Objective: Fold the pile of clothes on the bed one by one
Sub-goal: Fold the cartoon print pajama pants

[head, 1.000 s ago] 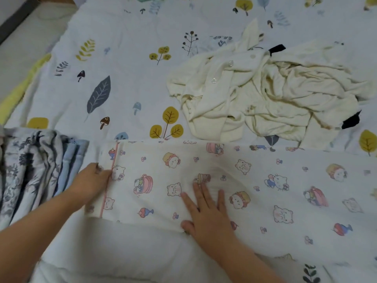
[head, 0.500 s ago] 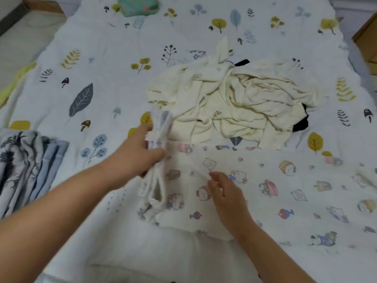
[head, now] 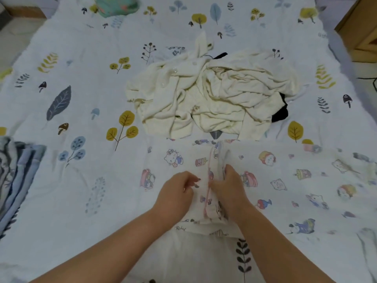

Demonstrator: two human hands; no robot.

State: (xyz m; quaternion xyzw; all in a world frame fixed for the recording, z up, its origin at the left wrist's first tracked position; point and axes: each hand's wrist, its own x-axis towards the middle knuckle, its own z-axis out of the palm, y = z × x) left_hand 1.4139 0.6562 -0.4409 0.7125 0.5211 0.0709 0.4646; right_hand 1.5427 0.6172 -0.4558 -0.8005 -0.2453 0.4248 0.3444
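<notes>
- Cartoon-print cloth point(head: 285, 180) spread flat across the near part of the bed point(head: 81, 68), white with small printed animals and cups, running off the right edge of view.
- Left end of it doubled over onto itself — pink-piped hem point(head: 209, 180) now lying along the middle, running away from the camera between the two hands.
- Left hand point(head: 177, 193) resting on the folded layer just left of the hem, fingers curled in and pinching at the fabric, palm down.
- Right hand point(head: 230, 186) just right of the hem, fingers bent over a raised ridge of cloth and gripping it (thumb side hidden under the bunched fabric, so how firmly is hard to say).
- Both hands close together, nearly touching across the pink line, forearms converging from the bottom corners.
- Beyond the printed cloth, a crumpled cream pile point(head: 214, 92) of garments, unfolded, with small clear buttons visible on one piece, near edge just touching the far border of the cloth.
- Something black point(head: 280, 114) poking out from under the pile at its right side, and another dark bit at its top.
- At the far left edge, a folded blue-grey stack point(head: 18, 174) with a striped and leafy look, well apart from the hands.
- Bedcover white with printed leaves, trees and mushrooms — a teal patterned item point(head: 117, 5) at its far end, partly cut off.
- Brown wooden furniture point(head: 359, 27) at the upper right corner, beside the bed.
</notes>
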